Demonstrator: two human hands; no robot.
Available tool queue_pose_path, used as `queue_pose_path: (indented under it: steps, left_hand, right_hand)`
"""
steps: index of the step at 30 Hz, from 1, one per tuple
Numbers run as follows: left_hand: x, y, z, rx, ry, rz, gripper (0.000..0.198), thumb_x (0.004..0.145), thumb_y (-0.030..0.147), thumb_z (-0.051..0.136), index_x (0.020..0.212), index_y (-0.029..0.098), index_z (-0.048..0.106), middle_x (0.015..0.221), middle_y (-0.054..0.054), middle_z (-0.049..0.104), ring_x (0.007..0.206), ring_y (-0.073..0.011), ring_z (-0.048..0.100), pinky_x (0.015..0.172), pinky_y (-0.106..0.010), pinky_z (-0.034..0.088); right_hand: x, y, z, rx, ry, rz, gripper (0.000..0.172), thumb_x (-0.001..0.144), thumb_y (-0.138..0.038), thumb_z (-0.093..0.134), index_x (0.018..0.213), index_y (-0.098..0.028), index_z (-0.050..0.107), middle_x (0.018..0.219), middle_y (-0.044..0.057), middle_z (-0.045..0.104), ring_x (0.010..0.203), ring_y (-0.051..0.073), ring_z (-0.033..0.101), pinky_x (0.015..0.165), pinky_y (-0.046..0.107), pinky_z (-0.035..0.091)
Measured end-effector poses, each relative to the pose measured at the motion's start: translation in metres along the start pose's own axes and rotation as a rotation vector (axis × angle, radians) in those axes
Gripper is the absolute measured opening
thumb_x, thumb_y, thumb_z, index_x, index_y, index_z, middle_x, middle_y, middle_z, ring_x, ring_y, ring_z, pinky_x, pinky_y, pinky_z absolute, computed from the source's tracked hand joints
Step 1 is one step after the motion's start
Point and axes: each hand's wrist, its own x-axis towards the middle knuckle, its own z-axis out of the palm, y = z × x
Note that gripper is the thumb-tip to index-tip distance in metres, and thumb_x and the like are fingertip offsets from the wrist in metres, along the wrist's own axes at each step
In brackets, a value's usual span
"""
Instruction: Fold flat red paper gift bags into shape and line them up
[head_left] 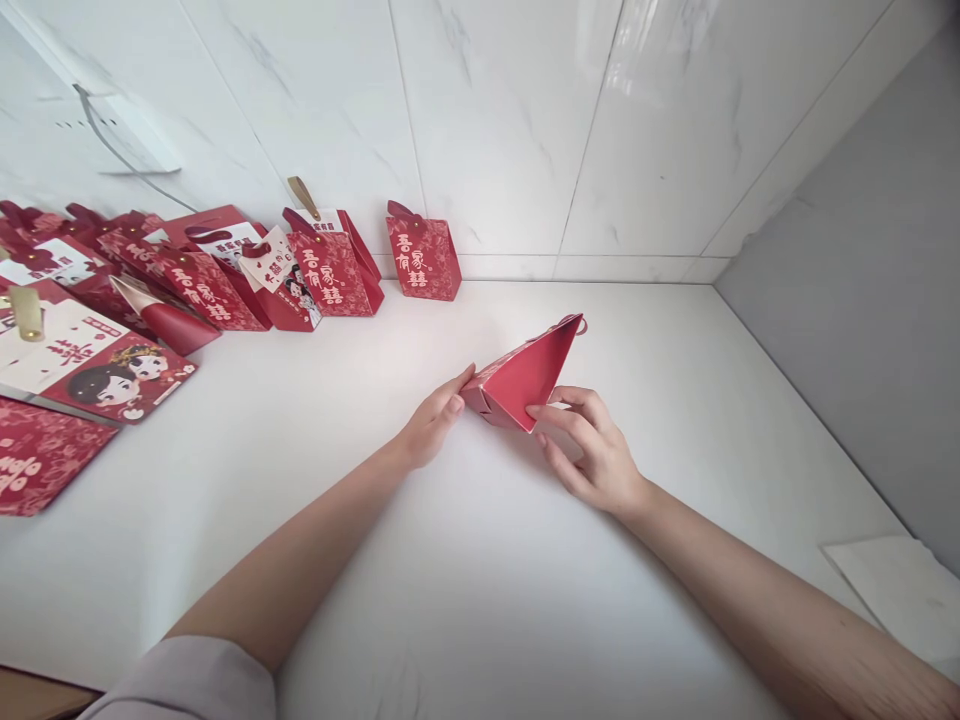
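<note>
The box (526, 380) is held at its left by the half-closed left hand (431, 424), touched at its right by the half-open right hand (598, 455), grip unclear; light pressure is advised.

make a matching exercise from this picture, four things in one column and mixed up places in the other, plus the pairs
Things
1. open-sided red box
2. left hand
3. right hand
4. grey cable

Places
A. at the box's open side
B. against the wall, at the picture's upper left
C. between the two hands
D. at the box's left end, as pictured

Pairs
1-C, 2-D, 3-A, 4-B
</note>
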Motion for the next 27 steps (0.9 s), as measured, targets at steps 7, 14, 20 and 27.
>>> queue_pose_path:
  steps: [7, 14, 20, 27]
  left_hand:
    - [0.000, -0.016, -0.006, 0.071, -0.111, 0.115, 0.098, 0.086, 0.077, 0.049, 0.162, 0.028, 0.012, 0.167, -0.010, 0.025, 0.154, -0.0343, 0.025, 0.125, -0.052, 0.023]
    - [0.001, -0.014, -0.004, 0.283, -0.036, 0.331, 0.108, 0.080, 0.078, 0.057, 0.163, 0.029, 0.007, 0.160, -0.015, 0.030, 0.147, -0.0379, 0.031, 0.120, -0.058, 0.028]
    - [-0.002, 0.009, 0.001, 0.849, 0.291, 0.483, 0.125, 0.064, 0.058, 0.082, 0.162, 0.025, 0.012, 0.153, -0.020, 0.028, 0.142, -0.0418, 0.035, 0.113, -0.059, 0.037]
    - [-0.004, 0.010, 0.003, 1.303, 0.155, 0.873, 0.084, 0.077, 0.037, 0.077, 0.152, 0.040, 0.039, 0.161, -0.011, 0.021, 0.141, -0.0368, 0.043, 0.121, -0.058, 0.027]
  right_hand:
    - [0.002, -0.004, 0.000, 0.035, -0.055, -0.052, 0.047, 0.087, -0.013, 0.062, 0.131, -0.024, 0.049, 0.124, 0.014, 0.050, 0.118, 0.029, 0.059, 0.088, 0.043, 0.061]
    - [-0.001, -0.001, 0.001, 0.056, -0.129, -0.048, 0.053, 0.088, -0.015, 0.063, 0.138, -0.023, 0.047, 0.147, 0.018, 0.038, 0.135, 0.032, 0.051, 0.095, 0.045, 0.061]
    - [-0.003, 0.003, 0.004, 0.279, -0.083, 0.218, 0.046, 0.095, -0.019, 0.058, 0.138, -0.031, 0.045, 0.162, 0.013, 0.034, 0.135, 0.030, 0.055, 0.095, 0.047, 0.060]
    - [-0.005, 0.012, 0.007, 0.185, 0.296, 0.314, 0.073, 0.093, -0.027, 0.065, 0.155, -0.038, 0.027, 0.161, 0.011, 0.037, 0.134, 0.027, 0.054, 0.103, 0.048, 0.054]
